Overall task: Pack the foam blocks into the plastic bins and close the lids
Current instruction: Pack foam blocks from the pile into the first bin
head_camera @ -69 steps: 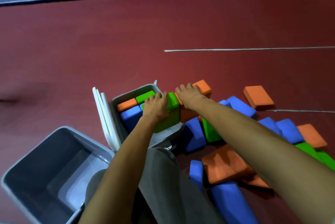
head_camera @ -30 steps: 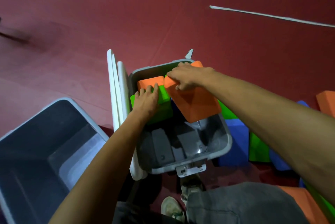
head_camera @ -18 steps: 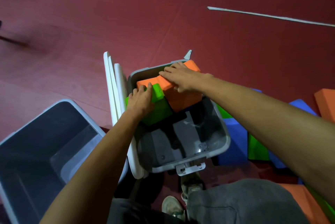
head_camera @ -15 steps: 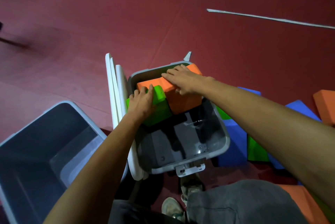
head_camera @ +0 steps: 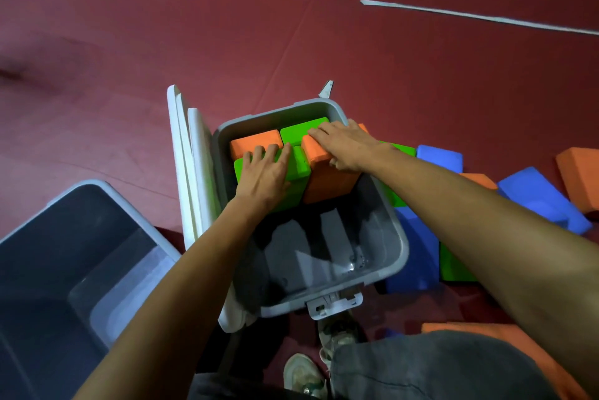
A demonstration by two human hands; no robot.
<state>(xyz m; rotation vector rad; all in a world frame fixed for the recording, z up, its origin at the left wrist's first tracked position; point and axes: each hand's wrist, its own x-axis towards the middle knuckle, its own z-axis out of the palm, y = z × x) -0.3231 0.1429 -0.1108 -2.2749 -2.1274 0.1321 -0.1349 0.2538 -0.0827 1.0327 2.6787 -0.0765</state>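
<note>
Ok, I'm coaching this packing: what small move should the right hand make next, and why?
Probably push the orange block down beside the green block: the right hand grips its top, one corner overlaps the bin rim, and the left hand rests on the green one.

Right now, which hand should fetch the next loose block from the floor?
Right. The loose blocks lie right of the bin, beside the right hand gripping the orange block; the left hand presses the green block.

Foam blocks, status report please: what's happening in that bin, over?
Left hand flat on front green block. Right hand grips orange block beside it, inside bin. Loose blocks on floor right of bin, none blocking.
</note>
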